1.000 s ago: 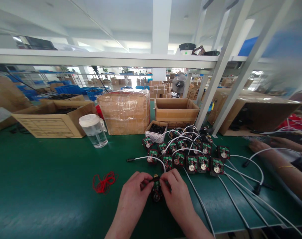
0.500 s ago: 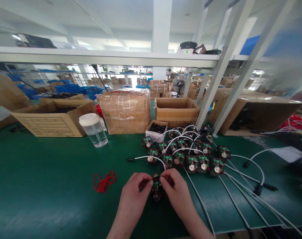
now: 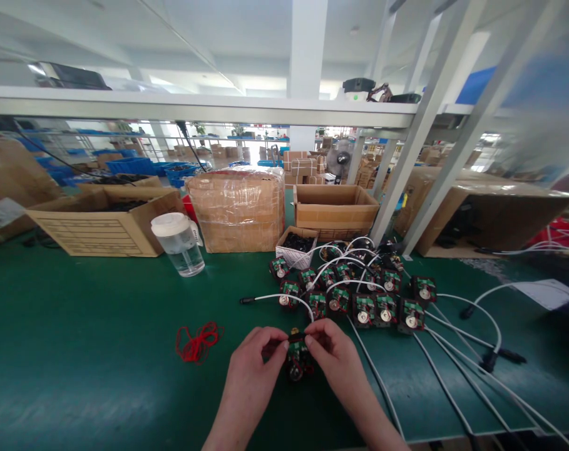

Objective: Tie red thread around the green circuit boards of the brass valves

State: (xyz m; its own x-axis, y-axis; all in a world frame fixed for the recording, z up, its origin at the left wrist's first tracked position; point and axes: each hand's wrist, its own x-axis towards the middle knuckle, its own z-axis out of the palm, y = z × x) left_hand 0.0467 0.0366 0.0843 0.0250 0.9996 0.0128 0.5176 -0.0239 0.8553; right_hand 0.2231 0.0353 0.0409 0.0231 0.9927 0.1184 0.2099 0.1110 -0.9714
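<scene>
A small module with a green circuit board (image 3: 298, 352) and a round shiny part at its near end lies between my hands. Across its far edge runs a small dark strip (image 3: 296, 337) whose exact kind I cannot make out. My left hand (image 3: 256, 360) pinches the strip's left end between thumb and fingertips. At the other end, my right hand (image 3: 333, 354) pinches it in the same way. A white cable (image 3: 284, 296) with a black plug (image 3: 247, 300) curves away behind my fingers; where it joins is hidden.
Several similar modules (image 3: 363, 309) with white cables stand in rows behind and to the right. Left of my hands lies a bundle of red wire (image 3: 197, 343). A water jug (image 3: 181, 247), cardboard boxes (image 3: 237, 216) and a small basket of black parts (image 3: 297, 250) line the back.
My right hand has shifted very slightly to the right, uncovering more of the green board. Both hands keep their pinch; the whole view has drifted a little.
</scene>
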